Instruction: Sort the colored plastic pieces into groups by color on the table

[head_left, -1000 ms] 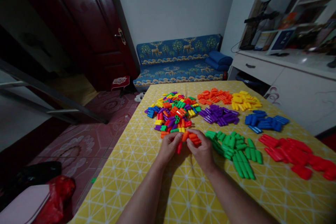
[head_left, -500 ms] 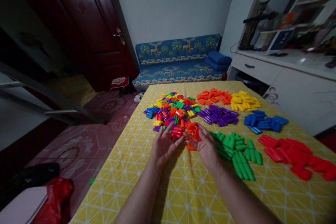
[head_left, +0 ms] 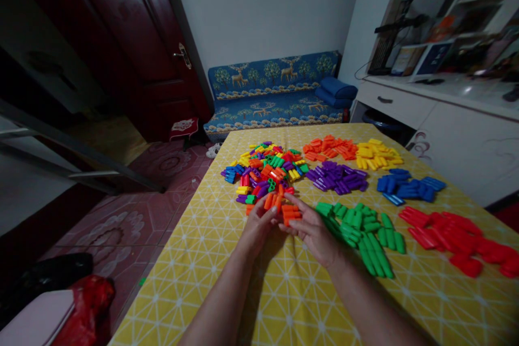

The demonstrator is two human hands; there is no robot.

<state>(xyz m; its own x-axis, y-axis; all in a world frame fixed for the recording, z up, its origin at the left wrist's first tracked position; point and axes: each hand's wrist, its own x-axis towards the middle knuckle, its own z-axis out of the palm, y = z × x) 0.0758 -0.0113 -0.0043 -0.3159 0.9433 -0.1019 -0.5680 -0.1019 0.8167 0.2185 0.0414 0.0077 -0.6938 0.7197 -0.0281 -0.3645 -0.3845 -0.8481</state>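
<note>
My left hand (head_left: 258, 230) is closed with thumb and fingers around an orange plastic block (head_left: 273, 201) made of tubes joined side by side. My right hand (head_left: 314, 233) grips a second orange block (head_left: 290, 215), close beside the first and just above the table. Past the fingertips lies a mixed heap of coloured tube blocks (head_left: 267, 165). Partly covered by the left fingers, another orange piece shows at the heap's near edge. Green blocks (head_left: 359, 227) spread just right of my right hand.
Sorted piles lie on the yellow patterned tablecloth (head_left: 194, 270): orange (head_left: 330, 147), purple (head_left: 337, 177), yellow (head_left: 378, 155), blue (head_left: 409, 186) and red (head_left: 458, 238). Behind the table stands a blue patterned sofa (head_left: 267, 100). A white cabinet (head_left: 454, 140) flanks the right side.
My left hand has gone from open and spread to closed on an orange block. The orange pieces by my right hand have shifted left, and it now grips one lower down.
</note>
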